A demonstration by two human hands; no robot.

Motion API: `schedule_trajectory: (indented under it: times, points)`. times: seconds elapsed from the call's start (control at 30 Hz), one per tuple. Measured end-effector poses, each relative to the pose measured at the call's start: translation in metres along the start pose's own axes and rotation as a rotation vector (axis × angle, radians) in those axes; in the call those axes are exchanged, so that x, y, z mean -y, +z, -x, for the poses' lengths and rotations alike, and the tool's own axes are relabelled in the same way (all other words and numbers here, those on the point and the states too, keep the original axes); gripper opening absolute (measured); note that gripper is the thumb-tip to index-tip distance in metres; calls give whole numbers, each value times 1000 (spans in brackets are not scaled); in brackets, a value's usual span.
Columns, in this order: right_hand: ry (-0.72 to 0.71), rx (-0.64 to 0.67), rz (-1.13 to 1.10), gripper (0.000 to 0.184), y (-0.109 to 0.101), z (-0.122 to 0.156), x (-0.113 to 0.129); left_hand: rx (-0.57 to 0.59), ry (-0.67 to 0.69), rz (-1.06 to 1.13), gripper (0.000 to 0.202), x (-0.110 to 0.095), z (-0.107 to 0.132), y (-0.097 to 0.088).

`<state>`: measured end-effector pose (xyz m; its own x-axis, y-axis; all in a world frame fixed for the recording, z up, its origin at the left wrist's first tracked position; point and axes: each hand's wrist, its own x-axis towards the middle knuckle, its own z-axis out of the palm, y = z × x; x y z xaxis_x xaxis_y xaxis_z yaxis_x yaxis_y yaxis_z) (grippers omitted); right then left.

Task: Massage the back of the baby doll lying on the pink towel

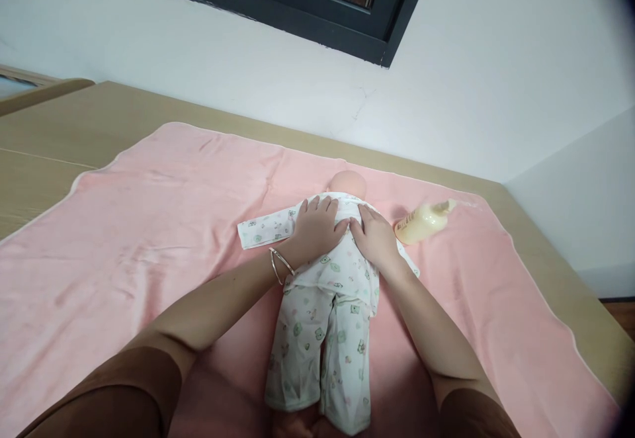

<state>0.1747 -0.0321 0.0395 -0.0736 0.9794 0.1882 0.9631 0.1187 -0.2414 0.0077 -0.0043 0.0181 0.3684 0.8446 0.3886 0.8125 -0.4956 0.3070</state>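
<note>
The doll (348, 183) already wears top (337, 264) and trousers (298, 339), head toward the worktop's (149, 104) far edge, left hand (320, 227) and right hand (376, 238) flat against it, grip clamped on nothing.

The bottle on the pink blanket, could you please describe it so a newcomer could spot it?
On the pink blanket, find the doll in printed white clothes, then look just right of the person's right hand. The bottle there is pale yellow with dark lettering and a spout-like top. Its glossy body sets it apart from the clothes and blanket nearby.
</note>
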Motion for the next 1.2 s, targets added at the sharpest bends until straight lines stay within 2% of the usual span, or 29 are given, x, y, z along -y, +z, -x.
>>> schedule_trajectory:
  times: [0.73,1.2]
  points:
    - [6,78,153,64,4,4,1,20,7,-63,49,1,-1,0]
    - [4,38,75,60,6,0,-4,30,39,-14,49,5,-4,2]
